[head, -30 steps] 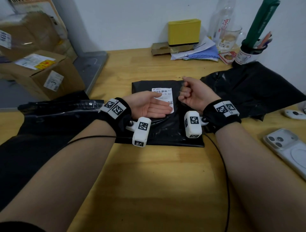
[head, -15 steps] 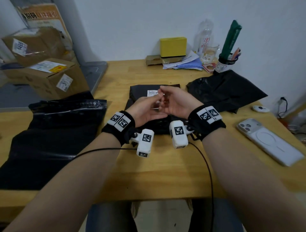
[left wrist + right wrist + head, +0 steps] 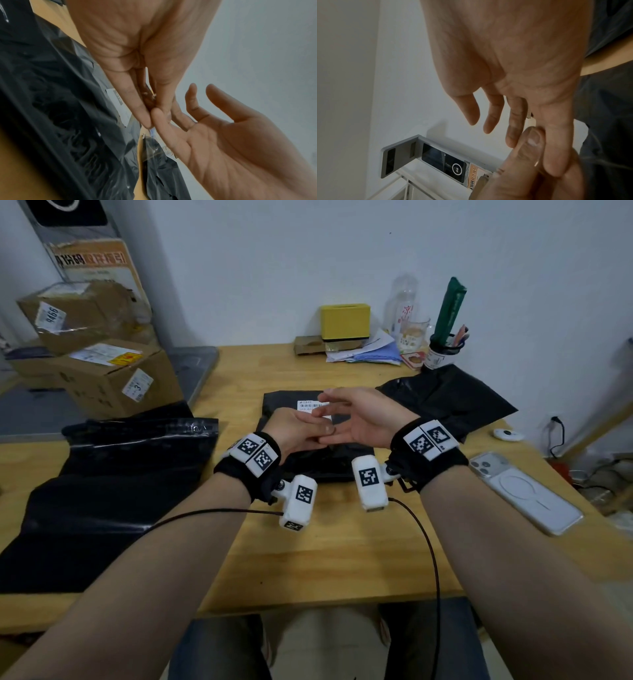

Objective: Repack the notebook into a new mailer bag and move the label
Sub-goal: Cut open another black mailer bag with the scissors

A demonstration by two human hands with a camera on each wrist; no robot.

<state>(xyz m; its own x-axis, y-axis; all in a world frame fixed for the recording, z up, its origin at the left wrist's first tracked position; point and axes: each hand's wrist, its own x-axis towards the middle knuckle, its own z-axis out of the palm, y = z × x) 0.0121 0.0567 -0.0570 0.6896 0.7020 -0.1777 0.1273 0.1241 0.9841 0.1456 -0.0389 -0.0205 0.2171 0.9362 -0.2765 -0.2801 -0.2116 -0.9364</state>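
Mailer bag [image 3: 310, 453], black, packed flat: lay on the wooden surface [image 3: 342, 546], its white label [image 3: 310, 405] stuck on the top face near the far end. Left hand [image 3: 296, 429]: held above the mailer bag, thumb and fingers [image 3: 529, 143] pinching the little finger of the right hand. Right hand [image 3: 363, 419]: above the mailer bag, palm up, fingers [image 3: 192, 94] spread wide and straight, holding nothing. Spare bag [image 3: 102, 491], black: flat on the surface left of the mailer bag. Crumpled bag [image 3: 452, 398], black: right of the mailer bag, behind it. Phone [image 3: 524, 491], white: right of the mailer bag. Yellow box [image 3: 344, 321]: behind the mailer bag, by the wall. Cardboard boxes [image 3: 102, 371]: stacked far left of the mailer bag.
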